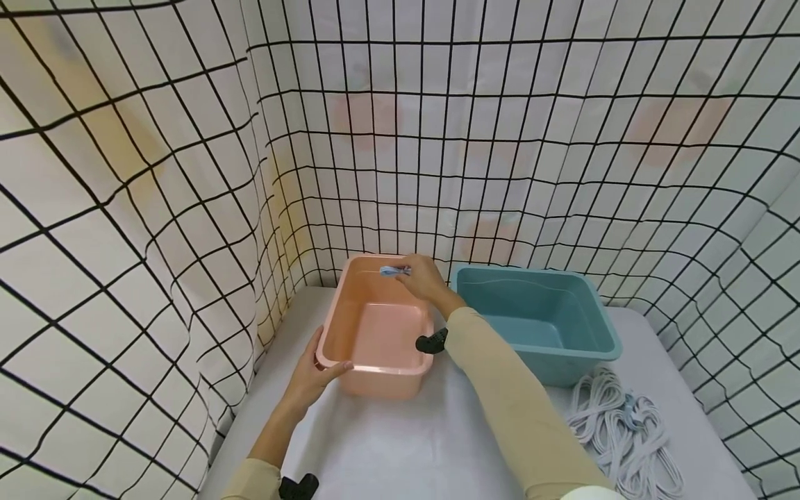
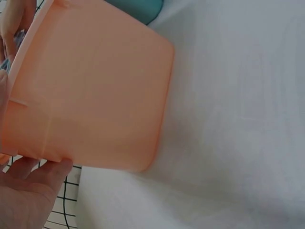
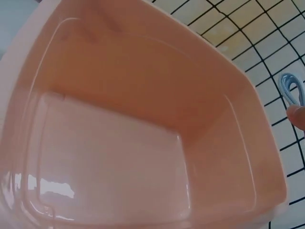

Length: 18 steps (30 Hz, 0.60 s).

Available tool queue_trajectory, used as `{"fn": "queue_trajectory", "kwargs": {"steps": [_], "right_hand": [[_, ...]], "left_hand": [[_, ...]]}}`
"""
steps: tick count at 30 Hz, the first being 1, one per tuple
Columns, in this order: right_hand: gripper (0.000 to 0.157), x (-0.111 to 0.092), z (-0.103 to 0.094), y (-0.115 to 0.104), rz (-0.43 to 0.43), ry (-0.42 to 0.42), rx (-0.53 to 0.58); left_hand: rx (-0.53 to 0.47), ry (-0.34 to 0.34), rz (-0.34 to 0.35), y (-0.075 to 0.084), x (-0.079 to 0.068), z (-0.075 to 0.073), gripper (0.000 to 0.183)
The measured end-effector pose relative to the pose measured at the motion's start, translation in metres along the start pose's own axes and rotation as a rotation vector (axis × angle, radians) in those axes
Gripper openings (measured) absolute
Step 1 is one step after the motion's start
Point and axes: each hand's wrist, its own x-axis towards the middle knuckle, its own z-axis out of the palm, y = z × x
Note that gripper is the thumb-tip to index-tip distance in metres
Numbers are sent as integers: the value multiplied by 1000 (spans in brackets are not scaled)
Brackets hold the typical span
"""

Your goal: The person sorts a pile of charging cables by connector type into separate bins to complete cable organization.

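My left hand (image 1: 307,378) grips the near left corner of a peach plastic basin (image 1: 381,383), thumb over the rim and fingers against the outer wall. In the left wrist view, those fingers (image 2: 50,174) touch the basin's side. Above the basin's far part, my right hand (image 1: 426,279) pinches a small coiled bundle of light blue cord (image 1: 391,271). The looped end of that cord (image 3: 288,85) shows past the fingertips in the right wrist view. The basin's visible floor (image 3: 114,162) holds nothing.
A teal basin (image 1: 565,357) stands right of the peach one. Bundles of white cord (image 1: 615,423), with a light blue bundle (image 1: 634,414) among them, lie on the white-covered table (image 1: 400,451) in front of it. Black netting (image 1: 437,160) surrounds the table's back and sides.
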Motion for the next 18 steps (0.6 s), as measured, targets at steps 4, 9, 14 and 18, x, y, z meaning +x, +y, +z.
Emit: {"fn": "queue_trajectory", "kwargs": {"steps": [4,9,14,18], "right_hand": [[27,8,-1,-6,-17,3,-26],[52,14,-6,-4,92,29,-128],[70,15,-14,7,218,52,-109],[61,16,-17,4,200,32,-42]], "left_hand": [[8,6,26,-5,2,0,109],[-13,-2,42,-4,5,3,109],[-45,-13,42,-5,5,6,107],[-26,5,39,-8,4,1,107]]}}
